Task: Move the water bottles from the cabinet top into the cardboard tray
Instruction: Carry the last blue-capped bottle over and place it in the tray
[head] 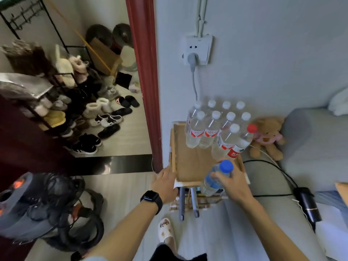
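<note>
The right hand [232, 182] is clamped on the blue-capped water bottle [216, 178], long axis tilted toward 1 o'clock, at the cardboard tray [190, 162]'s near edge; free floor lies at 11 o'clock; the left hand [165, 182], fingers apart, touches the near-left corner.

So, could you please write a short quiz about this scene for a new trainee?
1. True or false: the right hand holds the blue-capped bottle.
2. Which cap colour appears only once among the bottles standing in the cardboard tray? A) white B) red C) green
3. Fill in: the left hand rests at the tray's ____ edge and wears a watch.

Key: 1 true; 2 B, the red-capped bottle; 3 left.
</note>
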Motion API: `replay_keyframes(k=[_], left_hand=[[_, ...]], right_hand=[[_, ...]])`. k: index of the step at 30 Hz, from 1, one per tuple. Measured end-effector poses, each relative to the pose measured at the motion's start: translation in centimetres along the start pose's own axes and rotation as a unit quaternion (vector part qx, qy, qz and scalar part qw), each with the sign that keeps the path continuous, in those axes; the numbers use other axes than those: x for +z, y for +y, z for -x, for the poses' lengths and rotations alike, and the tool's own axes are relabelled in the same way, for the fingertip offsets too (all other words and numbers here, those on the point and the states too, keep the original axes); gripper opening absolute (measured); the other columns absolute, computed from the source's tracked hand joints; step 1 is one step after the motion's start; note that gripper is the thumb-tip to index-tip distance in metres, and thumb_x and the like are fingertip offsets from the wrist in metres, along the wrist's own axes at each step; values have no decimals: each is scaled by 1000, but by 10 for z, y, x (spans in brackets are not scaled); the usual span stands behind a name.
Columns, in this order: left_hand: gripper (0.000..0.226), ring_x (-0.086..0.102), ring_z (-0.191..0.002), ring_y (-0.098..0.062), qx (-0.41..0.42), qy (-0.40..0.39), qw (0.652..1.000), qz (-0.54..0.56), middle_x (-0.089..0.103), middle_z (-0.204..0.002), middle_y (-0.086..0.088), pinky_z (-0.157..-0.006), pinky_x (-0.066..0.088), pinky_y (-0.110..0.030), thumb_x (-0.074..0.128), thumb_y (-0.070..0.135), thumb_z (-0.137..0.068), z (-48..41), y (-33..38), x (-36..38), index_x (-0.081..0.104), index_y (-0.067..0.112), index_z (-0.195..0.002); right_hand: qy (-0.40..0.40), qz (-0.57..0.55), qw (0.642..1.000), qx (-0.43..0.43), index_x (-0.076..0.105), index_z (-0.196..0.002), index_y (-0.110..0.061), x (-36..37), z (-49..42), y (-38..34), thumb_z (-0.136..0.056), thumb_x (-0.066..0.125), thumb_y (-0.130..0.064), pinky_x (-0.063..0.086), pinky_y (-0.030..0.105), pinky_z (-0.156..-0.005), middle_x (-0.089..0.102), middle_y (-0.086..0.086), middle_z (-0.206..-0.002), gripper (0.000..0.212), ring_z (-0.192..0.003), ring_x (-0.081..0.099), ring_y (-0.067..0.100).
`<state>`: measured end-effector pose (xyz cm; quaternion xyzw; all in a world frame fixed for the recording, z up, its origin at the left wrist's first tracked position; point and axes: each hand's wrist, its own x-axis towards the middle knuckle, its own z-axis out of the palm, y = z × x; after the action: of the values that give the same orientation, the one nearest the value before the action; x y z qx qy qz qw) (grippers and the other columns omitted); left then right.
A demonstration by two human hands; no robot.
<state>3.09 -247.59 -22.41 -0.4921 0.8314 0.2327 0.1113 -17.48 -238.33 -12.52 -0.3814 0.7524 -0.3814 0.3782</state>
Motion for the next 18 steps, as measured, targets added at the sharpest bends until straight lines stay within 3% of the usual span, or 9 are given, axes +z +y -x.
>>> replay_keyframes(k=[4, 8, 14, 18], left_hand=[[71, 8, -150, -24, 3, -2, 1000, -11, 4, -164, -4, -119, 15, -50, 45, 34, -97, -52, -9, -10, 8, 22, -156], [70, -4, -151, -23, 28, -26, 999, -21, -12, -164, 1, -119, 5, -53, 43, 33, -97, -85, -15, -11, 5, 29, -156], [66, -14, -150, -19, 47, -47, 995, -71, -23, -161, 3, -119, -4, -51, 29, 45, -100, -107, -26, 8, -3, 31, -156], [73, -11, -151, -19, 43, -37, 995, -84, -30, -155, 3, -118, -1, -53, 1, 56, -87, -103, -32, 21, -7, 31, -155]], right_hand=[[18, -19, 1000, -1, 63, -102, -23, 18, -60, -8, -82, 77, -13, 52, 30, -78, 69, -3, -91, 26, -86, 65, 14], [17, -9, 1000, 3, 57, -96, -20, 30, -97, -14, -82, 74, -7, 47, 29, -74, 62, 0, -84, 26, -72, 58, 3], [-4, 25, 999, -26, 63, -97, -29, 27, -125, -14, -84, 77, -27, 51, 32, -81, 68, -4, -96, 19, -88, 63, 9], [-28, 121, 990, -68, 57, -121, -34, 19, -125, -2, -78, 77, -50, 47, 25, -94, 62, -14, -117, 50, -108, 58, 3]])
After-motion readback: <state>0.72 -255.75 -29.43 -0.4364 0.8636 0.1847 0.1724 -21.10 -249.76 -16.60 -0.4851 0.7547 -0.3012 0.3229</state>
